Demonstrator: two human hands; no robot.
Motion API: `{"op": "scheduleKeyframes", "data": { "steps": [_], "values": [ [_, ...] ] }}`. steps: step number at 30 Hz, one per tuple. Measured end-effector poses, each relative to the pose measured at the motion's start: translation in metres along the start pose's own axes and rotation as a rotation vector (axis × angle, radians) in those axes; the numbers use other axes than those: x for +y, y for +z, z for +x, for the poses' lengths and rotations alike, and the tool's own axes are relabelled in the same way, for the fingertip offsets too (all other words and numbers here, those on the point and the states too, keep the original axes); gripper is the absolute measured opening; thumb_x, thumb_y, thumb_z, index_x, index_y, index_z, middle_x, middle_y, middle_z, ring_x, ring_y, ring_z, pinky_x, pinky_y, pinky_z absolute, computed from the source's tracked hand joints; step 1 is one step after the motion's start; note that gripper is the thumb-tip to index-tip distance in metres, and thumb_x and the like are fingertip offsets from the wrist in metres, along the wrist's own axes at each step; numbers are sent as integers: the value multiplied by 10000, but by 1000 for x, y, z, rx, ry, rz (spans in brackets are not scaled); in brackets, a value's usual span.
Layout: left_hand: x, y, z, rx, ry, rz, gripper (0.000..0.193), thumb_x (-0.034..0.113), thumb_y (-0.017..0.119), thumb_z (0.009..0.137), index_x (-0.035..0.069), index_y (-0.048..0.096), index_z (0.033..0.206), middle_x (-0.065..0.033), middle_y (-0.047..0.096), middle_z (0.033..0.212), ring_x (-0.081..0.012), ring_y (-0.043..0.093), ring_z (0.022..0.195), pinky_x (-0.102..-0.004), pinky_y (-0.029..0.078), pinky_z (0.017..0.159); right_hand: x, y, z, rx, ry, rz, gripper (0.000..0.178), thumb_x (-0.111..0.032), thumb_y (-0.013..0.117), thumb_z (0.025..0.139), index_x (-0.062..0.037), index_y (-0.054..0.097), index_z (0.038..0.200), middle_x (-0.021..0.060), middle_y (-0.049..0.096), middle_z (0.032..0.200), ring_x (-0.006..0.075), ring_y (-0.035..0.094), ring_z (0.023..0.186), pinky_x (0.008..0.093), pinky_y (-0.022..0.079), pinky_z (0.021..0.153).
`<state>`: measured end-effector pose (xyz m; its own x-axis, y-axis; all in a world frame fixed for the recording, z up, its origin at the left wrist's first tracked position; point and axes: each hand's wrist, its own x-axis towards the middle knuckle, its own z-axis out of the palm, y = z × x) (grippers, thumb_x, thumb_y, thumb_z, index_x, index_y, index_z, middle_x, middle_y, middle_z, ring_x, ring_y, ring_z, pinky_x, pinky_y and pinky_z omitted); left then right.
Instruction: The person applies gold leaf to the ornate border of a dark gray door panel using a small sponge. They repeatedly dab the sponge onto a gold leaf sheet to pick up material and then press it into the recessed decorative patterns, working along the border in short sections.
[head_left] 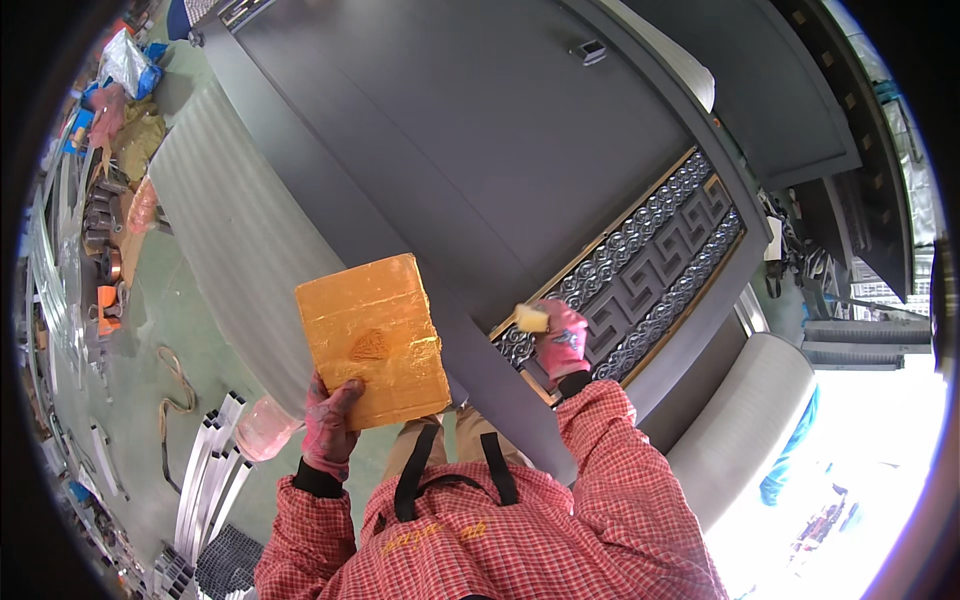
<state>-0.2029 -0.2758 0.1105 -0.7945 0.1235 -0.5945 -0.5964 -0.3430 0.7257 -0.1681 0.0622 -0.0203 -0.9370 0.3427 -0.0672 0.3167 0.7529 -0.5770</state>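
Observation:
My left hand (328, 428), in a stained pink glove, grips the lower left edge of a flat square board (385, 300) coated in gold, its thumb over the face. A rough darker patch marks the board's middle. In the pink-gloved fingers of my right hand (565, 340) is a small yellowish sponge (531, 318). That hand is over the near left end of a decorative relief strip (650, 270), which has a dark key pattern between shiny swirled bands and gold edging. The strip is set into a large dark grey door panel (420, 120). Whether the sponge touches the strip I cannot tell.
A rolled pale foam sheet (235, 220) lies left of the door, and another foam roll (745, 420) is at right. Metal profiles (208, 470) and a brown strap (178, 400) lie on the green floor. More dark panels (770, 90) stand at upper right.

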Motion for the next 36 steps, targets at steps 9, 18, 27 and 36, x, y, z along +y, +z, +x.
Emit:
{"op": "scheduleKeyframes", "data": {
  "steps": [9, 18, 27, 36],
  "values": [
    [1, 12, -1, 40, -35, 14, 517, 106, 668, 835, 49, 455, 1303, -80, 598, 1164, -201, 625, 1010, -325, 545, 844, 1, 4, 0, -154, -260, -72, 292, -83, 709, 677, -120, 664, 964, 74, 684, 950, 287, 660, 889, 372, 520, 813],
    [-4, 23, -3, 19, -24, -36, 492, 40, 654, 823, 47, 476, 1282, -93, 590, 1179, -219, 607, 1049, -353, 523, 897, -2, -5, 6, -100, -145, -168, 269, -87, 699, 696, -120, 669, 962, 103, 677, 941, 311, 668, 858, 387, 540, 775],
    [-10, 33, -4, 5, -41, -17, 500, 49, 667, 825, 40, 470, 1284, -99, 595, 1181, -225, 619, 1029, -357, 526, 891, 18, -40, 27, 144, 58, -17, 310, -154, 764, 701, -100, 643, 981, 88, 663, 961, 295, 664, 836, 388, 517, 731],
    [-20, 56, 20, -176, -154, -28, 532, 58, 670, 838, 29, 448, 1321, -103, 572, 1244, -238, 591, 1114, -376, 513, 938, -103, -109, 11, 209, -353, 409, 336, -84, 805, 631, -65, 625, 914, 79, 671, 863, 272, 671, 727, 342, 532, 639]
  ]
}}
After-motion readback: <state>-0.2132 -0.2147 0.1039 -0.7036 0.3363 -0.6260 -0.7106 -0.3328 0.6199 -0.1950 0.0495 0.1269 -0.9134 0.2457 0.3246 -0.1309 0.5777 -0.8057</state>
